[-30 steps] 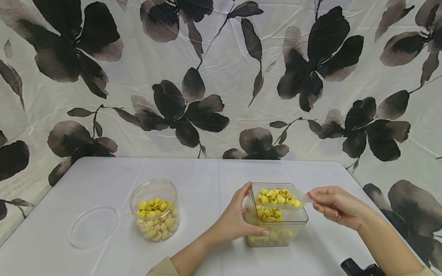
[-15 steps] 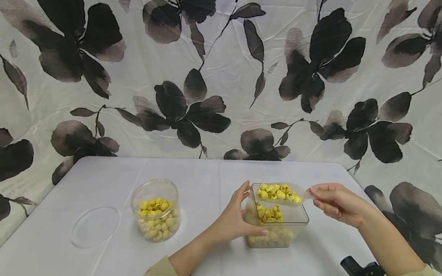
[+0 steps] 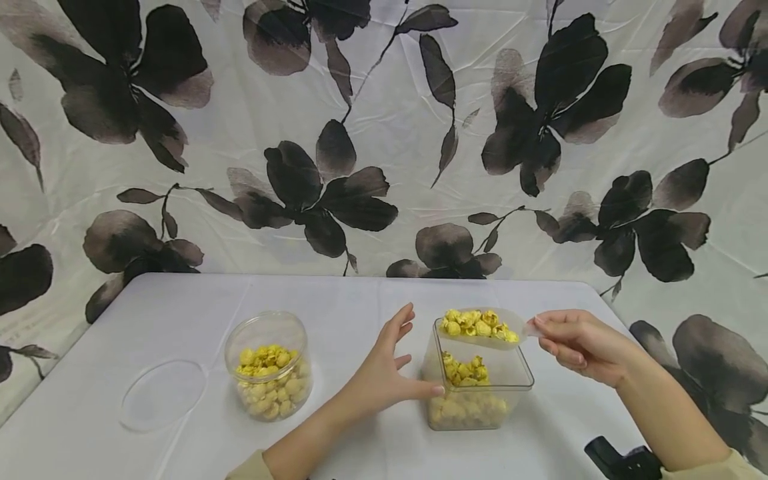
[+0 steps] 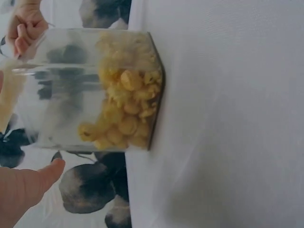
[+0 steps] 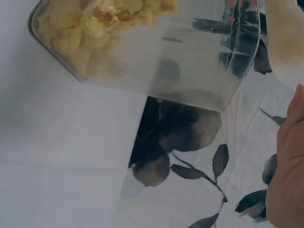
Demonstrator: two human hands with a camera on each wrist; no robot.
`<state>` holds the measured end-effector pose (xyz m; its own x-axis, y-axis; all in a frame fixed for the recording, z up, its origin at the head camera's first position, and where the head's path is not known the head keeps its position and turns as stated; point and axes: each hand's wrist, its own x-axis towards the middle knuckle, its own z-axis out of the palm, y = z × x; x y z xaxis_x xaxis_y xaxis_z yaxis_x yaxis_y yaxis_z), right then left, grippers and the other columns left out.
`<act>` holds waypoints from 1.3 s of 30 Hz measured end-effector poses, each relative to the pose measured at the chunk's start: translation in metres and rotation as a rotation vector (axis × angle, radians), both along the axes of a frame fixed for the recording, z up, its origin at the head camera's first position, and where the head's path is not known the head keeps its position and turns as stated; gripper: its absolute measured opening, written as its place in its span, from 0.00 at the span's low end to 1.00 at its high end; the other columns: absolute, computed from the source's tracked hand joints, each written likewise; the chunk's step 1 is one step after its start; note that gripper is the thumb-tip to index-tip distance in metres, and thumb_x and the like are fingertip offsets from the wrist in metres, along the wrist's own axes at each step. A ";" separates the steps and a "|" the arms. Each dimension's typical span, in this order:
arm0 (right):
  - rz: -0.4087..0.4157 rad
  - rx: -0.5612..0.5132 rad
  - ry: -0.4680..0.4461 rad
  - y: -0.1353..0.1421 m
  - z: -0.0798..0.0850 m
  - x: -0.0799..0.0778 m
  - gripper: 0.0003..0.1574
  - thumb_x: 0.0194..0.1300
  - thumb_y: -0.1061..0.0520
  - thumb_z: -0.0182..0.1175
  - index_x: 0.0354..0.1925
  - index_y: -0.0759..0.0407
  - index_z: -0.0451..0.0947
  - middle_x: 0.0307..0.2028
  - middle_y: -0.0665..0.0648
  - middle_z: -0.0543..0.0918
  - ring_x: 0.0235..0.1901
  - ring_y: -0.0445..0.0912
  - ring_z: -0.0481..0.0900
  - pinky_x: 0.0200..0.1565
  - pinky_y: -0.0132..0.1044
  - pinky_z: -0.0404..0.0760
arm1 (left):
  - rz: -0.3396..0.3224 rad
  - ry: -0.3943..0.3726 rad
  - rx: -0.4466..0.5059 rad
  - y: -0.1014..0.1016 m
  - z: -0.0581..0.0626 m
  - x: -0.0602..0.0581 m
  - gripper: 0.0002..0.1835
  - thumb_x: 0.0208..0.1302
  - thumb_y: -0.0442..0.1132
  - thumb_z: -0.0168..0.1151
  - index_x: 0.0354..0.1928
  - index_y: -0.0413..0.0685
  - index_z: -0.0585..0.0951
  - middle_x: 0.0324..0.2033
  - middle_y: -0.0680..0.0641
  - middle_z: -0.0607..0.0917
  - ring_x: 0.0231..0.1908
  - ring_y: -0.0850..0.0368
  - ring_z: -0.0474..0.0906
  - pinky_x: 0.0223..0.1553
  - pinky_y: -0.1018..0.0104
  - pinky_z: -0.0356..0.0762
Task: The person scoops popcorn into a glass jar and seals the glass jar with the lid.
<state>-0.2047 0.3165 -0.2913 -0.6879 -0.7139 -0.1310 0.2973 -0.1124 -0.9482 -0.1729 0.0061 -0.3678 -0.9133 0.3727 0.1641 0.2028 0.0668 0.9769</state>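
Note:
In the head view my right hand [image 3: 591, 350] pinches the handle of a translucent scoop [image 3: 517, 323]. Yellow popcorn [image 3: 477, 324] fills the scoop, which hovers over the back of a clear square container [image 3: 480, 387]. More popcorn [image 4: 123, 104] lies in the container, piled toward its left side in the head view. My left hand [image 3: 387, 373] is beside the container's left wall, fingers spread and holding nothing. Its thumb overlaps the near left corner in the head view; the left wrist view shows the thumb apart from the wall.
A round clear jar [image 3: 270, 331] with yellow popcorn stands left of the middle of the white table [image 3: 354, 313]. Further left lies a clear round lid [image 3: 164, 396]. A black object [image 3: 624, 459] is at the lower right. Floral cloth [image 3: 420, 133] hangs behind the table.
My left hand has let go of the square container and moved left. My right hand has raised the filled scoop slightly, up and away from the popcorn in the container.

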 end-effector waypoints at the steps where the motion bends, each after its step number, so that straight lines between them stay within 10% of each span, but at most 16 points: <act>1: 0.002 -0.002 0.004 -0.001 0.000 0.000 0.15 0.72 0.62 0.44 0.44 0.61 0.79 0.25 0.49 0.79 0.16 0.34 0.62 0.18 0.19 0.63 | 0.003 0.008 0.005 -0.003 0.002 0.001 0.59 0.43 0.39 0.77 0.72 0.62 0.46 0.69 0.52 0.52 0.69 0.54 0.48 0.61 0.49 0.62; 14: 0.008 -0.006 0.031 -0.013 0.007 -0.002 0.14 0.73 0.62 0.44 0.43 0.61 0.78 0.25 0.49 0.79 0.15 0.36 0.57 0.17 0.24 0.52 | 0.136 0.057 -0.001 -0.037 0.030 0.011 0.58 0.40 0.36 0.78 0.71 0.61 0.51 0.66 0.53 0.60 0.66 0.56 0.56 0.60 0.53 0.65; 27: -0.016 0.037 0.004 -0.036 0.017 -0.004 0.12 0.71 0.59 0.48 0.40 0.60 0.79 0.23 0.48 0.77 0.14 0.35 0.61 0.18 0.20 0.63 | 0.230 0.146 -0.061 -0.085 0.051 0.020 0.57 0.41 0.37 0.78 0.70 0.66 0.52 0.65 0.54 0.61 0.66 0.59 0.56 0.60 0.58 0.65; 39: -0.062 0.091 0.005 -0.069 0.024 -0.009 0.09 0.68 0.57 0.53 0.36 0.59 0.78 0.19 0.49 0.75 0.12 0.35 0.60 0.15 0.20 0.62 | 0.367 0.319 -0.133 -0.143 0.046 0.040 0.61 0.35 0.24 0.76 0.71 0.61 0.53 0.61 0.51 0.66 0.61 0.68 0.60 0.53 0.82 0.66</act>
<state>-0.2137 0.2473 -0.2674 -0.7311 -0.6554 -0.1896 0.2875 -0.0440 -0.9568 -0.1332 -0.1370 -0.3221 -0.9002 0.0733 0.4293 0.4297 0.3091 0.8484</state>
